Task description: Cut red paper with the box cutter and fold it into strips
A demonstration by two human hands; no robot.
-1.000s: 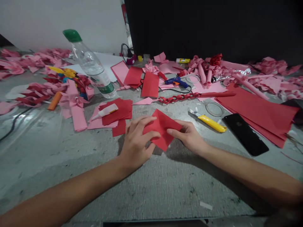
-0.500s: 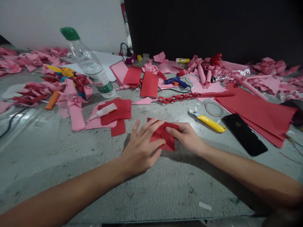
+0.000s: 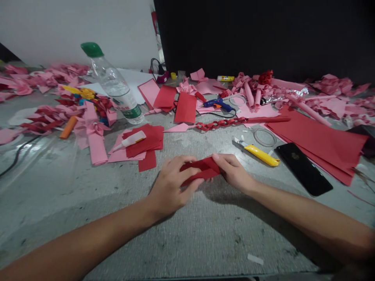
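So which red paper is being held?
The small folded piece between the left hand and right hand; the flat red stack and big red sheets lie on the table.

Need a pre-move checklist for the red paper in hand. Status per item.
1. Left grip on the red paper: ok, fingers on its left end.
2. Right grip on the paper: ok, thumb at the top right corner.
3. Paper folded flat: not ok, it stands open with its long edges apart.
4. Yellow cutter clear of both grips: ok, it lies apart on the table, beyond the right one.
5. Blue glue gun off: cannot tell, no indicator visible.
6. Water bottle capped: ok, green cap on.
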